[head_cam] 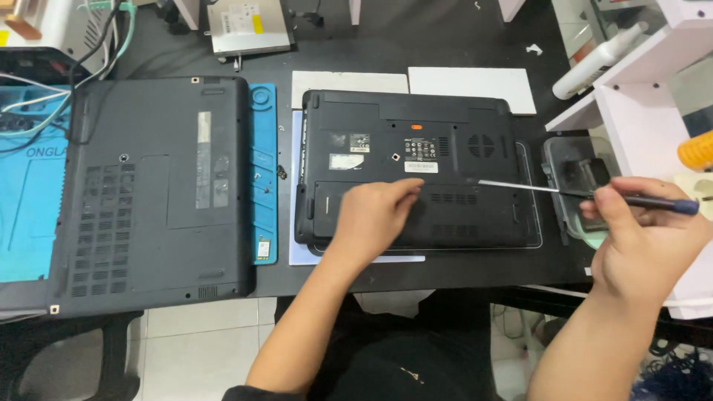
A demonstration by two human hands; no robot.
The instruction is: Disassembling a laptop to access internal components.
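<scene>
A: What does the head view show under the left hand [375, 215]?
B: A black laptop [412, 171], underside up on the dark tabletop [445, 271]; the fingers [405, 189] lie loosely curled on its base, gripping nothing.

A: And the right hand [646, 238]?
B: Its fingers [605, 200] are closed around a screwdriver [587, 193], the tip over the laptop's right part. A larger grey laptop [148, 193] lies left of the left fingers on a blue mat [33, 215]; pale floor tiles [200, 349] show below.

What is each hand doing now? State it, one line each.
Left hand: no grip, fingers resting on the black laptop.
Right hand: closed on the screwdriver.
</scene>
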